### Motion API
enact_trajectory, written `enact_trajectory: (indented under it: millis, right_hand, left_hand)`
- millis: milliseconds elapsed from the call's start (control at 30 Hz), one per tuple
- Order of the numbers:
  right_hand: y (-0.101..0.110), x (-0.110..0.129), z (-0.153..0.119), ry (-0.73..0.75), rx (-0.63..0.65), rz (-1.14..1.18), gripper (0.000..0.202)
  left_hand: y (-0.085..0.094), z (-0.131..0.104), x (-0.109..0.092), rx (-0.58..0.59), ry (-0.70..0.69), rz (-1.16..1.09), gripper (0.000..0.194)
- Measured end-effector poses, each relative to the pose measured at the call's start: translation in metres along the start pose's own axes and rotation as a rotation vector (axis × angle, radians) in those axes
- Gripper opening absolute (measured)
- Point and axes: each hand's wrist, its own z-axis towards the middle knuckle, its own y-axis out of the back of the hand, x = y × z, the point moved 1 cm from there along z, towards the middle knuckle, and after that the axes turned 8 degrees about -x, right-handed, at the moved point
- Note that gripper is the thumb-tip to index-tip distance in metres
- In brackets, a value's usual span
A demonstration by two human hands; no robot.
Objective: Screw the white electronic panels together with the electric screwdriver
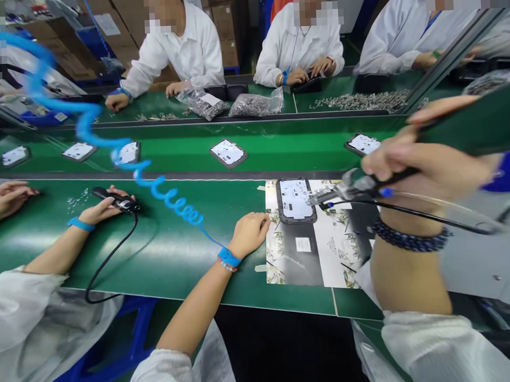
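My right hand (pixel 423 161) is wrapped round a gun-like metal tool (pixel 343 188) with a black cable and a clear tube running from it. The tool's tip reaches the right edge of a white circuit board in a dark frame (pixel 296 199), which lies on a printed sheet; whether it touches is unclear. My left hand (pixel 250 233) rests on the green bench at the sheet's left edge, fingers curled in, apart from the board, with nothing visible in it. A blue strap on that wrist joins a coiled blue cord (pixel 177 203).
Several framed boards (pixel 228 153) lie on the green strip (pixel 278 150) beyond the bench. To the left, a co-worker's hand (pixel 99 210) holds a black corded device (pixel 118 201) near small scattered parts (pixel 77 201). Across stand people in white coats, with bags of metal parts (pixel 256 103).
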Motion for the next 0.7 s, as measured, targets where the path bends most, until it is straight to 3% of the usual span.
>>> enact_trajectory:
  millis: [33, 100, 233, 700]
  right_hand:
    - [-0.011, -0.010, -0.002, 0.050, -0.005, 0.062, 0.028]
    - [-0.028, -0.033, -0.006, -0.005, -0.005, 0.066, 0.021]
    - [-0.035, -0.062, -0.010, -0.129, 0.026, 0.010, 0.020]
    - [-0.035, -0.077, -0.016, -0.162, 0.036, -0.020, 0.019]
  left_hand:
    - [-0.001, 0.000, 0.005, -0.005, 0.048, 0.007, 0.021]
    - [-0.004, 0.000, 0.010, -0.015, 0.102, 0.006, 0.020]
    - [-0.008, 0.001, 0.009, -0.011, 0.099, 0.008, 0.020]
    - [-0.009, 0.003, 0.008, 0.002, 0.093, 0.014, 0.020]
